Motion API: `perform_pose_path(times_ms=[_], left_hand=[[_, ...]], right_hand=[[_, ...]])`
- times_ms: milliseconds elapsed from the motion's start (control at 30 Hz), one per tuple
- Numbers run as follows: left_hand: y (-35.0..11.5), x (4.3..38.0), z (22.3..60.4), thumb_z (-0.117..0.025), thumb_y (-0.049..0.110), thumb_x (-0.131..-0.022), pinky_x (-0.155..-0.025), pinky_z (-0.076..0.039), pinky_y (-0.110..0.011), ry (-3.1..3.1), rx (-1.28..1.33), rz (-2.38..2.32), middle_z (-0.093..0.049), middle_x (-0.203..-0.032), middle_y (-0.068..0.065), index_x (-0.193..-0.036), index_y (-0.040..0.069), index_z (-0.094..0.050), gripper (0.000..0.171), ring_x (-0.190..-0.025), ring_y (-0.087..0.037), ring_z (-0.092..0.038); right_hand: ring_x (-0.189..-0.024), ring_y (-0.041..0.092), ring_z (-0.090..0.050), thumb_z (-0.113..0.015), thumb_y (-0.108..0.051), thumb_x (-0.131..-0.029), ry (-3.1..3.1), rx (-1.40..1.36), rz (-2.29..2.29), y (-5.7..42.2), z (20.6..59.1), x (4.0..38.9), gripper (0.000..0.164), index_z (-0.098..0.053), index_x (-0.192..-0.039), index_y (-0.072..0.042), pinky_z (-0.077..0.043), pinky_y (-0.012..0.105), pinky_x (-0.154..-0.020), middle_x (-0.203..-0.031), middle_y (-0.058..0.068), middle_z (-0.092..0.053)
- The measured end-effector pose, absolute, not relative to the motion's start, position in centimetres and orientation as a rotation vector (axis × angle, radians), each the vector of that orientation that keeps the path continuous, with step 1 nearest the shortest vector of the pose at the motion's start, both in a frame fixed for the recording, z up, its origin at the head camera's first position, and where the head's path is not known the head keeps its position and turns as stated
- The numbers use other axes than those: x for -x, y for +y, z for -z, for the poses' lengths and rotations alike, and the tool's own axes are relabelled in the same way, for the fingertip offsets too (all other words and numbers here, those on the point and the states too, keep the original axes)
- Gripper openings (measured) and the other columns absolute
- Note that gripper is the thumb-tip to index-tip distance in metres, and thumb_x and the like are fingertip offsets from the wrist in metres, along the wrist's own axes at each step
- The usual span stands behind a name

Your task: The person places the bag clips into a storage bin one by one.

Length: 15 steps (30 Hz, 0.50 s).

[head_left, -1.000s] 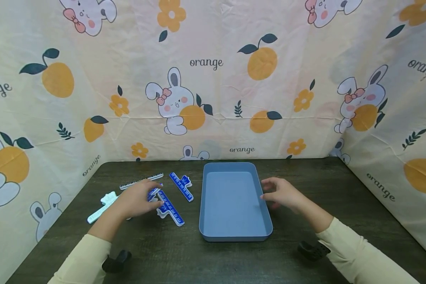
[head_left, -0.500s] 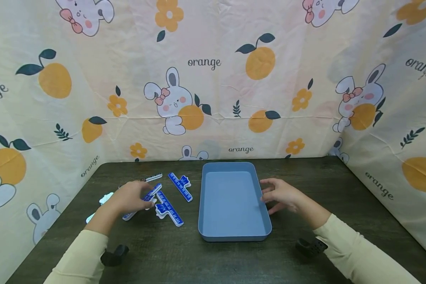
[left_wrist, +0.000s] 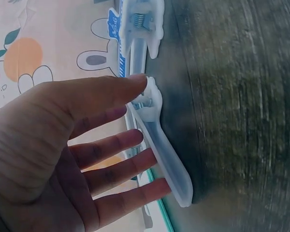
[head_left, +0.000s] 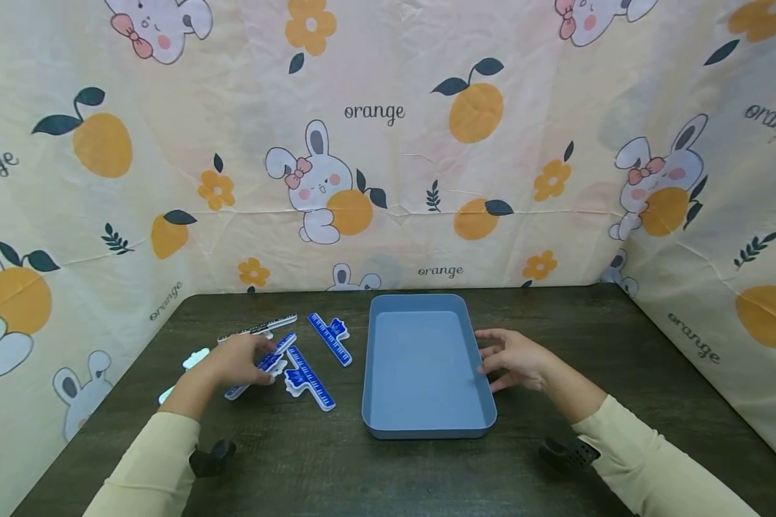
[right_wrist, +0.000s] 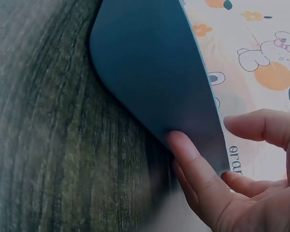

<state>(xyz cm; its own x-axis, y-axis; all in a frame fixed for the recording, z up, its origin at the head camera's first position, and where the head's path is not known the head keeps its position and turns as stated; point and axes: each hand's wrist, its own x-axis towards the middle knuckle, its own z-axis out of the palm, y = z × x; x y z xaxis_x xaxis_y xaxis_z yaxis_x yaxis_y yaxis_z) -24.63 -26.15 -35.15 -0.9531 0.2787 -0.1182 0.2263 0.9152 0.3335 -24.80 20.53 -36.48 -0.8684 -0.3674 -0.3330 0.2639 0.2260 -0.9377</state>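
Fingers of left hand and right hand stand parted, gripping nothing, and closing askew on the blue clip could shove the adjacent clip aside.

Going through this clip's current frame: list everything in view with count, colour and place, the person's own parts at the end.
Dark wood-grain table: one, dark brown-grey, under everything
Rectangular shallow tray: one, blue-grey, table centre
Ruler-printed clips: three, blue and white, left of the tray
Narrow strip-like clip: one, white with black markings, behind the leftmost blue clip
Pale clip: one, whitish mint, far left, partly hidden
Printed cloth: cream with rabbits, oranges, flowers, behind and beside the table
Wrist-worn devices: two, black, at the cuffs
Sleeves: two, pale yellow, lower corners
Left hand: one, bare, among the clips
Right hand: one, bare, touching the tray's right side
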Motion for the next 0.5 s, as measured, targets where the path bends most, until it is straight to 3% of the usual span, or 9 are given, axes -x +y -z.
perform_pose_path(times_ms=[267, 500], left_hand=[[-26.04, 25.18, 35.87, -0.086, 0.012, -0.070, -0.087, -0.048, -0.055, 2.929, -0.427, -0.452, -0.068, -0.105, -0.016, -0.114, 0.000, -0.067, 0.049, -0.098, -0.034, -0.063], [-26.32, 25.20, 35.91, -0.078, -0.009, -0.062, -0.084, -0.050, -0.054, 2.934, -0.447, -0.457, -0.067, -0.099, -0.012, -0.110, 0.002, -0.068, 0.051, -0.091, -0.030, -0.062]], right_hand=[[-0.097, 0.030, -0.062, -0.060, 0.012, -0.082, 2.005, 0.083, 1.710, 20.88, 36.75, 24.62, 0.080, -0.018, -0.150, 0.005, -0.056, 0.049, -0.074, -0.136, 0.035, -0.045], [-0.096, 0.030, -0.063, -0.060, 0.013, -0.081, 1.990, 0.106, 1.729, 20.66, 36.94, 24.52, 0.082, -0.018, -0.151, 0.005, -0.056, 0.050, -0.074, -0.137, 0.036, -0.044]])
